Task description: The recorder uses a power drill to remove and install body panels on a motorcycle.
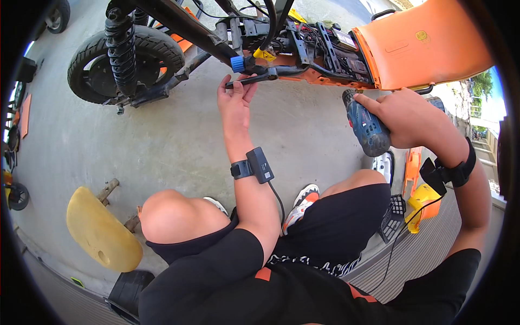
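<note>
A partly stripped electric scooter frame point(208, 40) stretches across the top of the head view, its cables and metal brackets bare. My left hand point(236, 97) has its fingers around a black bar point(252, 80) that ends in a round eye against the frame's lower tube. I cannot tell whether the bar is fixed there. Just above it sits a blue ribbed knob point(237, 64). In my right hand point(406, 116) is a blue and black cordless drill point(368, 127), gripped by its handle. The drill's front end points up and left, below the scooter's orange side, apart from it.
The rear wheel point(89, 65) and black shock absorber point(120, 54) stand at upper left. A large orange panel point(428, 46) fills the upper right. By my left knee is a yellow padded stool point(100, 233). Orange and yellow parts point(422, 206) and a black crate point(392, 216) lie at right.
</note>
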Action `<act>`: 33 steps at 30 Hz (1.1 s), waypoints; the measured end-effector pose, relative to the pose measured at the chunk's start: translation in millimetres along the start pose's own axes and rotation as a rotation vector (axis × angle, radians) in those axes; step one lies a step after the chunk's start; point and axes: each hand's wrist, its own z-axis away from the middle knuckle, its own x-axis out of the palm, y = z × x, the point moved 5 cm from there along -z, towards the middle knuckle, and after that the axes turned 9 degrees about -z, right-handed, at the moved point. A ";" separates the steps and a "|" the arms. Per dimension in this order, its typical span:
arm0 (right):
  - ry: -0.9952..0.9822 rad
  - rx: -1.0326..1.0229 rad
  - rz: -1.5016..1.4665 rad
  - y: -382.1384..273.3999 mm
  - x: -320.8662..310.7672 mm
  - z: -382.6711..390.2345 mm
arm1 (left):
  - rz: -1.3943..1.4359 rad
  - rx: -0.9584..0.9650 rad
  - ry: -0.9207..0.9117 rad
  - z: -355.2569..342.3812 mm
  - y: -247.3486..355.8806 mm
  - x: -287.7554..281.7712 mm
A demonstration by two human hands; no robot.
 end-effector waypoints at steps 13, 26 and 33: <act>0.508 0.038 -0.454 -86.5 83.2 -96.7 | -0.439 -0.187 -0.029 2.6 1.0 19.3; 0.670 -0.061 -0.450 -87.9 113.0 -121.3 | -0.116 -0.394 -0.222 16.3 -13.4 51.0; 0.649 -0.047 -0.382 -95.2 114.5 -128.0 | -0.184 -0.409 -0.214 10.0 -17.8 35.0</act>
